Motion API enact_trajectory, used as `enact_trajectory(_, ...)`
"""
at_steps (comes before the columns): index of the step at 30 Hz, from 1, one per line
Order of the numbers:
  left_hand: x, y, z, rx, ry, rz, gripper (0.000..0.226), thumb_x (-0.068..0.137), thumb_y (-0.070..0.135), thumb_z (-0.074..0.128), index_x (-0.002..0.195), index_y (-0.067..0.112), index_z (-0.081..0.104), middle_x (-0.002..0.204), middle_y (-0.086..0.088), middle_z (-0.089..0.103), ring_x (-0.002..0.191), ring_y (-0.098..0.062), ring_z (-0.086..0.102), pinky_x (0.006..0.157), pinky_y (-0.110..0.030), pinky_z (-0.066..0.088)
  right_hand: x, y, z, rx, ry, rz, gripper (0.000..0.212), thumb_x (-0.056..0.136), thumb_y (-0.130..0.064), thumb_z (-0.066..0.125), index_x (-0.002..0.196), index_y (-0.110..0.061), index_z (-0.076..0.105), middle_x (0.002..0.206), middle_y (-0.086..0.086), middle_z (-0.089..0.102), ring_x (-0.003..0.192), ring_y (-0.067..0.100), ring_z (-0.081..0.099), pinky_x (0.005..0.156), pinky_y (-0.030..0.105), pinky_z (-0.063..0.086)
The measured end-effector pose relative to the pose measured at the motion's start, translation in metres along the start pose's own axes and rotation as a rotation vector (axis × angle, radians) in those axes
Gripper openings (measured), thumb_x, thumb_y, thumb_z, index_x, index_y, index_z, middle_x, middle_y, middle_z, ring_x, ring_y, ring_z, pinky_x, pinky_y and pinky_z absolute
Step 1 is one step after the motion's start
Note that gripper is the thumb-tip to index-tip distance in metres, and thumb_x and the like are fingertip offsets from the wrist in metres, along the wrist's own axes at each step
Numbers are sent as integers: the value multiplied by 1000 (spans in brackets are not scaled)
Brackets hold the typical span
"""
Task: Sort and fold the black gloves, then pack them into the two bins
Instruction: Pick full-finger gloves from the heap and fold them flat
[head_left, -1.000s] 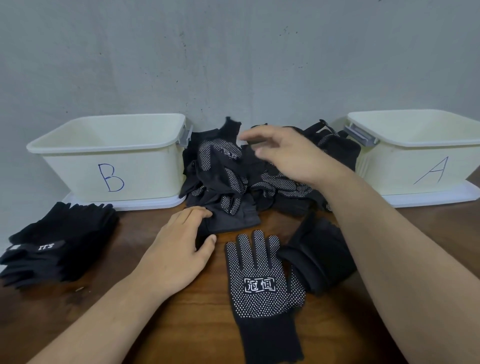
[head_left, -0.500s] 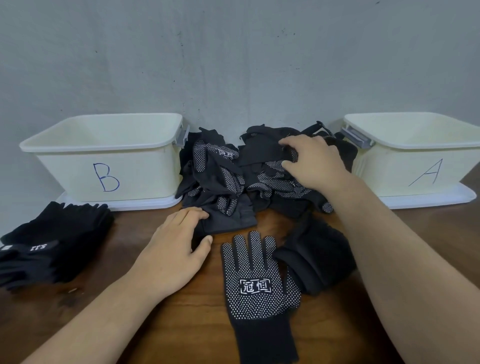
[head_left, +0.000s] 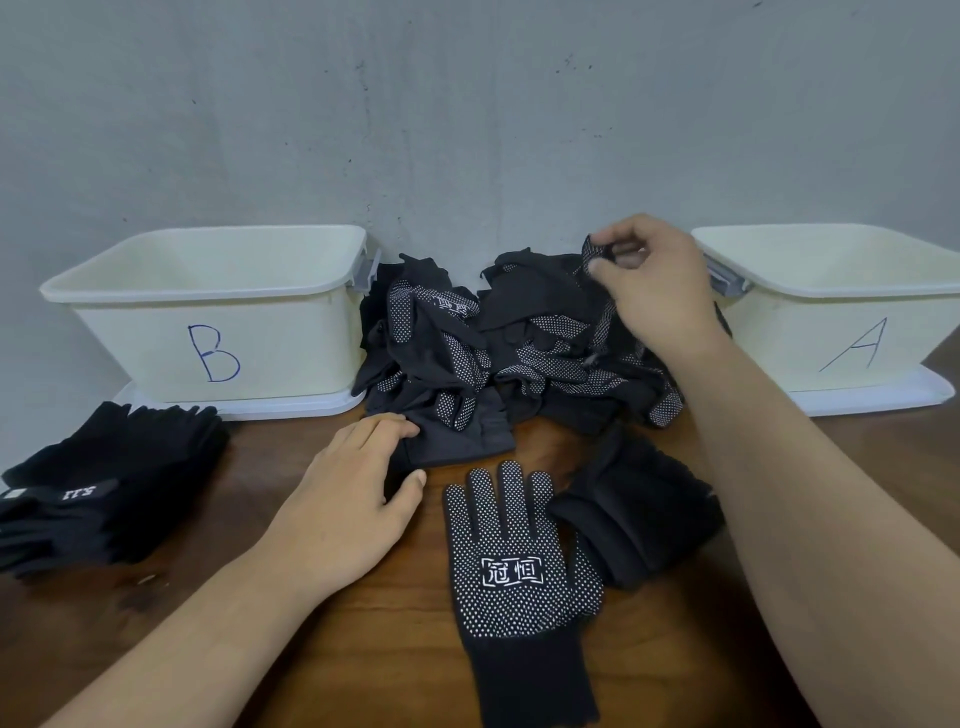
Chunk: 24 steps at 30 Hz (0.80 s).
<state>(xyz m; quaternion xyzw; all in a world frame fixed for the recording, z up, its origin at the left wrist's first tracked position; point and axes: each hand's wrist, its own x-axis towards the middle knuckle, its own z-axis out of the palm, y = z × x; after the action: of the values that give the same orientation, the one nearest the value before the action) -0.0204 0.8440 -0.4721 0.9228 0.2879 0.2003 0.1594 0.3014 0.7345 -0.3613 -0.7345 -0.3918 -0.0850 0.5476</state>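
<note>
Bin B (head_left: 218, 338) left. Left hand (head_left: 353, 499): fingers flat, pressing pile (head_left: 467, 353) edge. Pile between bins: soft, light, tangled knit, dots grippy. Right hand (head_left: 654, 280) pinches glove (head_left: 590, 254) by fingertip atop pile; may drag neighbours, cuff hold likely cleaner. Bin A (head_left: 841, 322) right.

Right hand (head_left: 657, 283) pinch on dotted glove (head_left: 589, 257)

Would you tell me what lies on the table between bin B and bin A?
In the head view, a loose heap of black dotted gloves fills the gap between bin B and bin A; the right hand pinches one glove from it.
</note>
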Motion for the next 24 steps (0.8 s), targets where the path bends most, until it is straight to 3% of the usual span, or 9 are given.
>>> enact_trajectory(3, 0, 0, 0, -1, 1, 1, 45, 102, 45, 56, 146, 38, 46, 156, 23, 40, 148, -2, 29, 119, -36, 37, 3, -13, -4, 236, -5, 4, 21, 88, -14, 78, 102, -30, 78, 99, -13, 77, 85, 7, 72, 88, 32, 61)
enact_trajectory(5, 0, 1, 0, 4, 2, 5, 45, 102, 44, 57, 146, 37, 47, 156, 22, 41, 148, -3, 30, 119, -35, 37, -3, -22, -3, 285, -155, -8, 22, 92, -14, 77, 106, -31, 78, 107, -9, 79, 94, 13, 73, 91, 36, 59)
enact_trajectory(8, 1, 1, 0, 6, -1, 5, 46, 103, 44, 57, 146, 37, 47, 156, 21, 40, 148, -3, 30, 120, -34, 35, -9, -33, 1, 295, -335, 63, 21, 101, -17, 64, 116, -28, 74, 106, -6, 82, 89, 23, 77, 82, 39, 57)
enact_trajectory(13, 1, -1, 0, 0, -4, 16, 45, 102, 45, 57, 145, 37, 47, 156, 20, 42, 148, -5, 32, 120, -33, 34, -12, -28, 3, 103, -378, 90, 22, 103, -14, 59, 116, -26, 72, 101, -10, 81, 81, 17, 79, 78, 38, 60)
enact_trajectory(20, 0, -2, 1, 4, -8, 14, 45, 102, 46, 56, 145, 38, 46, 157, 21, 41, 148, -4, 30, 120, -32, 33, -25, -30, 9, -188, -867, 21, 9, 98, -23, 76, 104, -27, 81, 95, -3, 81, 91, 16, 78, 79, 35, 62)
enact_trajectory(22, 0, -2, 1, 1, -10, 17, 45, 102, 46, 56, 145, 38, 46, 156, 21, 41, 148, -4, 31, 120, -33, 33, -31, -36, 12, -218, -994, 41, 10, 95, -35, 78, 101, -29, 82, 95, -9, 80, 92, 15, 76, 81, 34, 60)
enact_trajectory(24, 0, -2, 0, 4, -11, 19, 44, 102, 46, 55, 145, 38, 46, 156, 20, 41, 148, -4, 31, 120, -32, 32, -36, -39, 16, -310, -1119, 53, 25, 88, -52, 82, 105, -35, 81, 97, -14, 78, 93, 12, 73, 85, 35, 59)
